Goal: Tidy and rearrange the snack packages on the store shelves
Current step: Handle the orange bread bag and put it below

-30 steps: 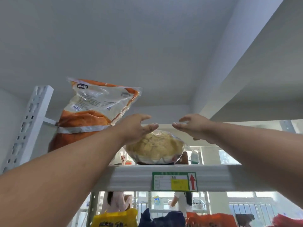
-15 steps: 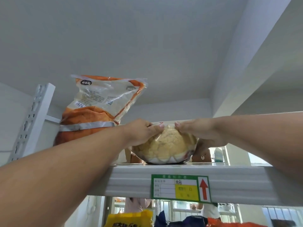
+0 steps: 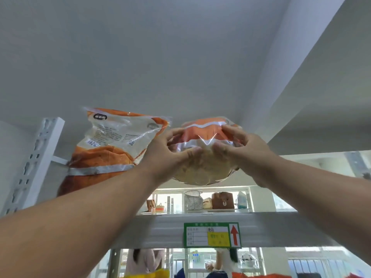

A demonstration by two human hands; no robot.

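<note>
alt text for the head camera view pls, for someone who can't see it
Seen from below, both hands, left hand and right hand, grip an orange snack bag lifted clear above the top shelf. A second orange bag stands upright to its left, and a green price label is on the shelf edge.

Both arms reach up to the top shelf (image 3: 160,227), and between them a snack bag (image 3: 202,157) is held clear above the shelf edge. The left hand (image 3: 170,155) grips its left side, fingers curled over the orange top; the right hand (image 3: 244,152) grips the right side likewise. Pale chips show through the bag's clear lower half. Just to the left a second orange bag (image 3: 112,149) stands upright against the white slotted post (image 3: 34,163). A green and yellow price label (image 3: 211,235) with a red arrow sits on the shelf's front edge. Beyond the shelf, small bags (image 3: 221,200) line a window ledge, and people are partly visible below.
</note>
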